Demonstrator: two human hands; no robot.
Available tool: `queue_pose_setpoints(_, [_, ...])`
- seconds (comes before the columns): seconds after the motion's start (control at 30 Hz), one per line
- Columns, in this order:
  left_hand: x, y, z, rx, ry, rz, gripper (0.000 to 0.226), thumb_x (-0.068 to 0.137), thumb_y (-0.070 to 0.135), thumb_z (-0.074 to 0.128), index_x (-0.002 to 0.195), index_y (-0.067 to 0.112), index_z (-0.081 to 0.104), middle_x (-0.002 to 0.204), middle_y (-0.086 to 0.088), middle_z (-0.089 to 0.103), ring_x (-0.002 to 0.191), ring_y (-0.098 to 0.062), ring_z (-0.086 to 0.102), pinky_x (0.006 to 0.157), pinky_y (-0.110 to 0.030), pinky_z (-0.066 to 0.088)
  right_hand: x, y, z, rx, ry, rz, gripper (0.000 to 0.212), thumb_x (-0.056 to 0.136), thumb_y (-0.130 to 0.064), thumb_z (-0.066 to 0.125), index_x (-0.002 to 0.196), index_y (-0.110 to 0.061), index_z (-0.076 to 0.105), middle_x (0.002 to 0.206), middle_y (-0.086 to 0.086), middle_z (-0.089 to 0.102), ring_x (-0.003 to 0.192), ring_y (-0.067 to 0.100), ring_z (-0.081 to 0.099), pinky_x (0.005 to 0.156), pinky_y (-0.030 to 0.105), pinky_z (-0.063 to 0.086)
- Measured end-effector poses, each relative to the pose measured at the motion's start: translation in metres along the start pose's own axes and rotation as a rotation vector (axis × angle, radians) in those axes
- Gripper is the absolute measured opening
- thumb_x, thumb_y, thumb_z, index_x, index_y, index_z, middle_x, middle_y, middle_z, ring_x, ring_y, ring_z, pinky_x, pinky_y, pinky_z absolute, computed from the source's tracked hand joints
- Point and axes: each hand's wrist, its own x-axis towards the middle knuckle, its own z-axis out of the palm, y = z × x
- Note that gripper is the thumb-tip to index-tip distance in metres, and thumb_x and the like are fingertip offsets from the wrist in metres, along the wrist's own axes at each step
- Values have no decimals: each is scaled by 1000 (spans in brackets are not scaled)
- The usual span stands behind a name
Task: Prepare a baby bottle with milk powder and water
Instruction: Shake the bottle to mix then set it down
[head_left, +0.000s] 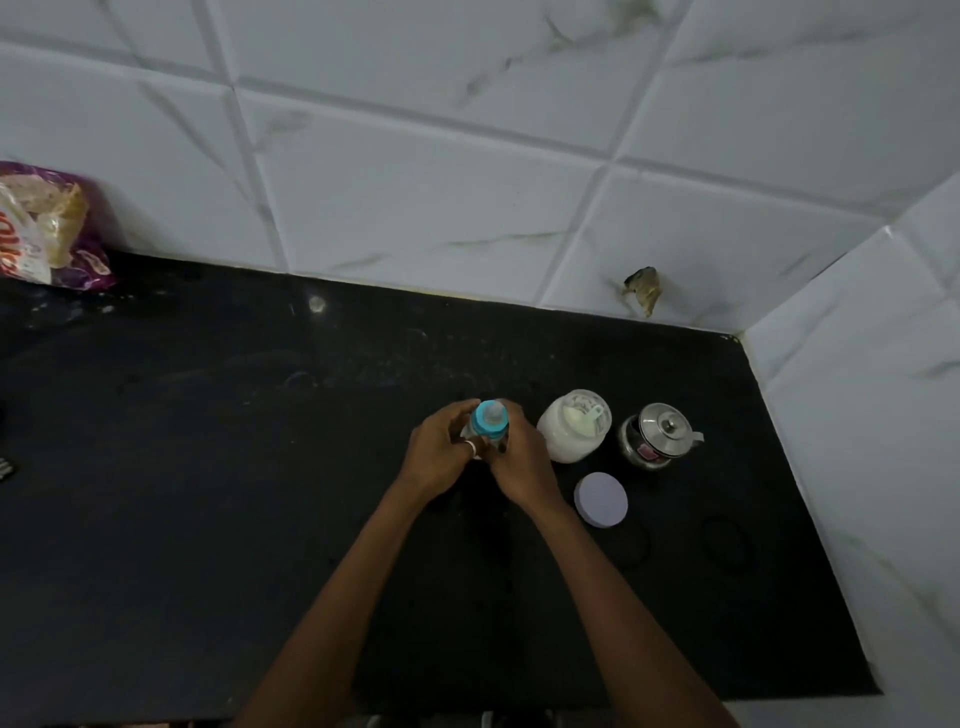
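A baby bottle with a blue collar and clear teat stands upright on the black counter. My left hand, with a ring on one finger, grips its left side. My right hand grips its right side, and together they hide the bottle's body. Just right of it stands an open white jar of milk powder with a scoop inside. Its round lilac lid lies flat in front of it. A small glass jug with a steel lid stands further right.
A purple and white food packet leans against the tiled wall at the far left. The counter ends at a tiled side wall on the right. A chipped hole shows in the back tiles.
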Motion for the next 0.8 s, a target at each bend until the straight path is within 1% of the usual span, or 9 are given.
queue_pose_setpoints(0.1, [1,-6,1,29,-10,-17,62,87,-3,70,143,19,58,135,3,67,125,-10,63,107,-37,53,0,8,6,31,-16,9,47,93,-9,68,125,-38,50,117,-18,60,110,0,62,90,20,52])
queue_pose_setpoints(0.23, [0,-11,3,43,-3,-20,59,90,7,74,144,22,56,137,7,66,126,-7,62,109,-37,52,3,14,7,27,-35,-3,48,92,-9,70,130,-31,51,125,-10,63,113,5,62,100,33,54])
queue_pose_setpoints(0.3, [0,-11,6,49,8,-35,61,91,8,73,147,21,53,141,4,63,129,-8,60,110,-35,50,4,15,4,11,-59,7,61,92,-13,72,145,-22,44,137,-3,60,124,11,59,107,35,50])
queue_pose_setpoints(0.37, [-1,-11,7,37,30,-67,67,91,7,74,151,18,47,148,-1,58,134,-12,56,112,-34,48,3,14,0,-9,-85,30,82,92,-19,75,158,-16,27,153,4,49,140,19,48,115,33,41])
queue_pose_setpoints(0.47, [-8,-16,9,-6,78,-137,72,90,6,75,154,14,43,153,-3,53,138,-18,53,114,-39,46,-3,23,-12,-51,-121,29,91,91,-20,76,162,-16,18,166,5,32,151,20,33,121,36,32])
queue_pose_setpoints(0.57, [-20,-22,10,-60,135,-205,68,91,11,76,151,14,45,148,-3,56,134,-17,56,111,-35,48,-16,41,-29,-113,-155,4,87,92,-22,75,161,-20,22,166,3,31,151,18,33,121,39,35])
queue_pose_setpoints(0.7, [-43,-25,23,-91,194,-251,57,93,12,74,144,13,51,134,-1,64,124,-16,62,95,-24,51,-37,69,-66,-180,-157,-49,65,96,-27,71,153,-20,39,154,-1,45,141,13,44,109,22,35])
queue_pose_setpoints(0.77, [-55,-25,38,-128,214,-269,52,93,10,74,141,13,53,130,-1,66,122,-17,64,93,-24,52,-46,85,-85,-205,-123,-92,56,96,-26,70,146,-19,47,147,-2,51,134,10,48,104,17,33])
queue_pose_setpoints(0.8, [-61,-25,46,-138,219,-278,51,93,9,73,140,13,54,128,-1,67,121,-17,65,94,-26,53,-49,93,-93,-211,-106,-107,52,95,-25,71,143,-18,50,143,-2,53,132,11,50,105,18,35])
